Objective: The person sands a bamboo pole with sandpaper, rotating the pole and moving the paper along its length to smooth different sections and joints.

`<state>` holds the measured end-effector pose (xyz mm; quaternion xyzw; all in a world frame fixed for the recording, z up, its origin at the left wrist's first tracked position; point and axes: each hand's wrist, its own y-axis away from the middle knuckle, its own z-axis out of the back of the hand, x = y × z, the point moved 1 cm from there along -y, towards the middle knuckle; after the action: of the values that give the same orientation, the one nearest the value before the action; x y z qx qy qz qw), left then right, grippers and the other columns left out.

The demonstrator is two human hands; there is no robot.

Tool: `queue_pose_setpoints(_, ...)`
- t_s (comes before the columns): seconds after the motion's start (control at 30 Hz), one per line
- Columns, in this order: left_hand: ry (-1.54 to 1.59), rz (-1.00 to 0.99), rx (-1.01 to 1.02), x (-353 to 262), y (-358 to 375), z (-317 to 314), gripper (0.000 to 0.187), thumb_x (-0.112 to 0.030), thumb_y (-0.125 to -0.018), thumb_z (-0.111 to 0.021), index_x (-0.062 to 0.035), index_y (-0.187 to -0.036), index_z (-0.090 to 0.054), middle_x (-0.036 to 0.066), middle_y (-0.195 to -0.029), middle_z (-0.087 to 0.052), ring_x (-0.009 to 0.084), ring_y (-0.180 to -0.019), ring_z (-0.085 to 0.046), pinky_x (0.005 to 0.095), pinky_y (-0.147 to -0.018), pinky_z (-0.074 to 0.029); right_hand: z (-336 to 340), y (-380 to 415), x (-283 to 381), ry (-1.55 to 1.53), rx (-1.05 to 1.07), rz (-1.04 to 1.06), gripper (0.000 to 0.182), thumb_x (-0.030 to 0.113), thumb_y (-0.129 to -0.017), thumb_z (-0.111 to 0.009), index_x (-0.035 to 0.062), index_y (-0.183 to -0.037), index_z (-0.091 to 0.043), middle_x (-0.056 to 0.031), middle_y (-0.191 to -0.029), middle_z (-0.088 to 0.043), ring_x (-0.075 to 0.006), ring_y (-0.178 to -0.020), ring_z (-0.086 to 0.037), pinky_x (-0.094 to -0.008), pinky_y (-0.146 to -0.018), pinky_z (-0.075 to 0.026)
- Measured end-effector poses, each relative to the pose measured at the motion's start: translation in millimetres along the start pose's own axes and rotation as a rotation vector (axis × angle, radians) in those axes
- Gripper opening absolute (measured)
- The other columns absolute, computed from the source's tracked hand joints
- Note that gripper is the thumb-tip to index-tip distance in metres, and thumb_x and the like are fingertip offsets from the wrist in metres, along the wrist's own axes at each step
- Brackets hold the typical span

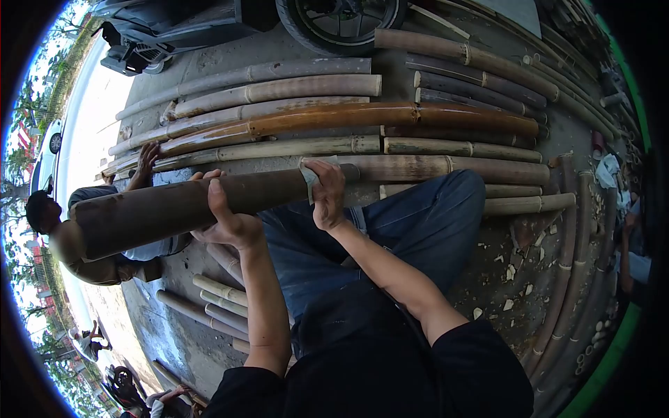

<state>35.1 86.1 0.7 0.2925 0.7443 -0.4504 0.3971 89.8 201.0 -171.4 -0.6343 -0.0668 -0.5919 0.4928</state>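
A dark brown bamboo pole [153,212] lies across in front of me, its thick end to the left. My left hand [233,219] grips it from below near the middle, thumb up along its near side and fingertips showing over the top. Toward the thinner right end, my right hand [326,191] is closed around a pale grey-green sheet [310,182], pressed against the pole; whether it is cloth or sandpaper I cannot make out. Just beyond lies a glossy amber bamboo pole [334,117] on top of several duller bamboo poles [300,146].
A crouching person [104,244] is at the left, one hand by the glossy pole. A motorcycle wheel [341,24] stands at the back. Bamboo offcuts [216,303] lie at lower left, pale chips [512,272] on the right-hand floor, and long poles [561,279] along the right side.
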Motion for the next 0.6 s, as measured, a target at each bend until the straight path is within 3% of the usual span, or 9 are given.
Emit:
queue_pose_setpoints(0.1,0.000,-0.002,0.009,-2,-4,-1,0.044,-0.013,-0.084,-0.070,0.0104,-0.119,-0.055,0.019,-0.108,-0.065,0.0262,-0.095,-0.067,0.0377,-0.085,-0.056,7,22,-63,0.075,0.006,-0.058,0.048,0.038,-0.110,-0.032,0.0035,-0.119,-0.065,-0.0178,-0.118,-0.067,-0.0394,-0.112,-0.060,-0.0488,-0.102,-0.042)
queue_pose_setpoints(0.13,-0.001,-0.012,0.020,3,-7,4,0.045,-0.013,-0.084,-0.070,0.0102,-0.119,-0.055,0.019,-0.106,-0.065,0.0263,-0.095,-0.067,0.0376,-0.085,-0.056,9,39,-104,0.157,0.018,-0.253,0.046,0.033,-0.110,-0.032,0.0028,-0.118,-0.066,-0.0186,-0.117,-0.068,-0.0410,-0.110,-0.061,-0.0501,-0.101,-0.042)
queue_pose_setpoints(0.17,-0.015,-0.012,0.035,5,-7,9,0.045,-0.013,-0.084,-0.070,0.0101,-0.119,-0.055,0.018,-0.104,-0.065,0.0265,-0.096,-0.067,0.0374,-0.086,-0.056,16,41,-114,0.179,0.035,-0.311,0.044,0.029,-0.109,-0.033,0.0022,-0.116,-0.067,-0.0190,-0.116,-0.068,-0.0415,-0.111,-0.059,-0.0500,-0.101,-0.041)
queue_pose_setpoints(0.33,0.036,0.023,0.017,0,-5,7,0.049,-0.016,-0.083,-0.069,0.0090,-0.122,-0.054,0.019,-0.102,-0.066,0.0271,-0.092,-0.067,0.0375,-0.085,-0.058,-6,-4,22,-0.087,0.023,-0.067,0.043,0.035,-0.106,-0.041,0.0039,-0.128,-0.060,-0.0162,-0.127,-0.065,-0.0380,-0.124,-0.057,-0.0475,-0.110,-0.037)
queue_pose_setpoints(0.43,0.129,0.025,0.084,8,-8,6,0.050,-0.017,-0.083,-0.067,0.0085,-0.123,-0.053,0.020,-0.100,-0.066,0.0277,-0.090,-0.067,0.0384,-0.087,-0.059,0,-22,0,-0.113,0.064,0.022,0.043,0.036,-0.106,-0.041,0.0032,-0.126,-0.061,-0.0172,-0.127,-0.065,-0.0378,-0.124,-0.057,-0.0465,-0.110,-0.037)
queue_pose_setpoints(0.53,0.151,0.036,0.131,8,-8,-1,0.052,-0.017,-0.082,-0.067,0.0086,-0.124,-0.052,0.020,-0.104,-0.065,0.0288,-0.093,-0.067,0.0396,-0.090,-0.057,16,-8,-63,0.012,0.028,-0.232,0.048,0.035,-0.105,-0.040,0.0031,-0.134,-0.062,-0.0149,-0.119,-0.069,-0.0347,-0.114,-0.060,-0.0466,-0.102,-0.039)
queue_pose_setpoints(0.6,0.166,0.071,0.186,8,-6,-5,0.057,-0.016,-0.081,-0.065,0.0061,-0.130,-0.047,0.020,-0.112,-0.062,0.0300,-0.097,-0.066,0.0428,-0.095,-0.055,24,-7,-72,0.034,0.100,-0.223,0.050,0.032,-0.103,-0.038,0.0035,-0.136,-0.061,-0.0135,-0.119,-0.069,-0.0334,-0.111,-0.059,-0.0458,-0.101,-0.038)
